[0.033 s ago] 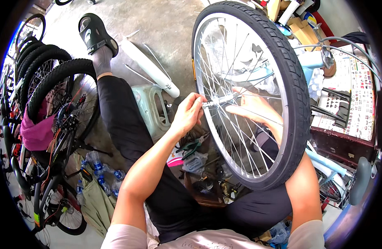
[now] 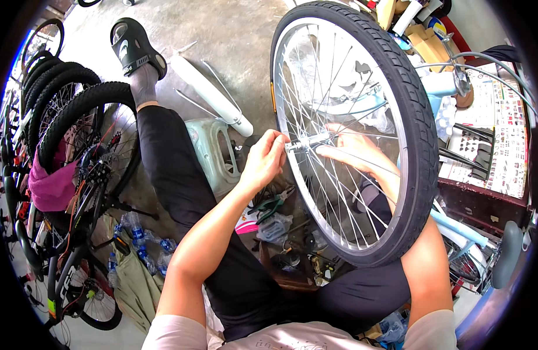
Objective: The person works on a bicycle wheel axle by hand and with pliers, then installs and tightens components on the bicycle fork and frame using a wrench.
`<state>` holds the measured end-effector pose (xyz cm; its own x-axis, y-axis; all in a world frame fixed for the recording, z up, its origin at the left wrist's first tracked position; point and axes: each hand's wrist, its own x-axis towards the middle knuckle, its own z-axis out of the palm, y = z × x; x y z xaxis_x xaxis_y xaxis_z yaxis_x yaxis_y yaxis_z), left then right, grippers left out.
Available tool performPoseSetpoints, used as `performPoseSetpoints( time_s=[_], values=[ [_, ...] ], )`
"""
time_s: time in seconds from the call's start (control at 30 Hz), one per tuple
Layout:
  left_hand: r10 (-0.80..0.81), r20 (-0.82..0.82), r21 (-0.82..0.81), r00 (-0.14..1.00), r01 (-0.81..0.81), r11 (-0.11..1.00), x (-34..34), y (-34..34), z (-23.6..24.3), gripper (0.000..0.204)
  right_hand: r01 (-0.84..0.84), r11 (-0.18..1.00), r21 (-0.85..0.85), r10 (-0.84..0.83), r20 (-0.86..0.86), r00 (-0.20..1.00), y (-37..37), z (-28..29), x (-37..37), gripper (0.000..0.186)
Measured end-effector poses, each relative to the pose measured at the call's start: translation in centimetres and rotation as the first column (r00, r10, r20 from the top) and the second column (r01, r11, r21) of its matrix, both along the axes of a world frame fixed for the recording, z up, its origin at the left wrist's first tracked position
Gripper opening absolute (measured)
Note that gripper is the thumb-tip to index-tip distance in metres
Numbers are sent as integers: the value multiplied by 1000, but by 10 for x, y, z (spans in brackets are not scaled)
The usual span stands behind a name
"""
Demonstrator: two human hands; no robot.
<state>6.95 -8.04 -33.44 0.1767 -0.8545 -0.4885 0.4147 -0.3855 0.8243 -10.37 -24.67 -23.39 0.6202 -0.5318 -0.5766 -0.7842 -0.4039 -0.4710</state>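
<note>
A bicycle wheel (image 2: pixel 418 134) with a black tyre, silver rim and thin spokes stands upright and tilted in front of me, its lower edge by my right thigh. At the near end of the silver hub (image 2: pixel 308 142), my left hand (image 2: pixel 265 158) pinches the axle end between thumb and fingers. My right hand (image 2: pixel 359 150) is on the far side of the wheel, seen through the spokes. Its thumb and fingers close about the hub's other end, and the fingertips are partly hidden.
A white mudguard (image 2: pixel 213 96) with wire stays and a pale plastic jug (image 2: pixel 213 153) lie on the floor ahead. Pliers (image 2: pixel 272 205) and small parts lie between my legs. Bicycles (image 2: pixel 76 175) line the left. On the right, a light blue frame (image 2: pixel 441 87) stands beside a paper-covered table (image 2: pixel 508 146).
</note>
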Motion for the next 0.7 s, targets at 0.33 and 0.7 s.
performPoseSetpoints(
  time_s=[0.33, 0.7],
  values=[
    [196, 939, -295, 282, 369, 881, -3, 6, 27, 31, -133, 987, -93, 127, -67, 990, 20, -4, 17, 41],
    [308, 921, -373, 237, 319, 871, -13, -3, 7, 22, -123, 977, -173, 128, 15, 992, 10, -31, 0, 41]
  ],
)
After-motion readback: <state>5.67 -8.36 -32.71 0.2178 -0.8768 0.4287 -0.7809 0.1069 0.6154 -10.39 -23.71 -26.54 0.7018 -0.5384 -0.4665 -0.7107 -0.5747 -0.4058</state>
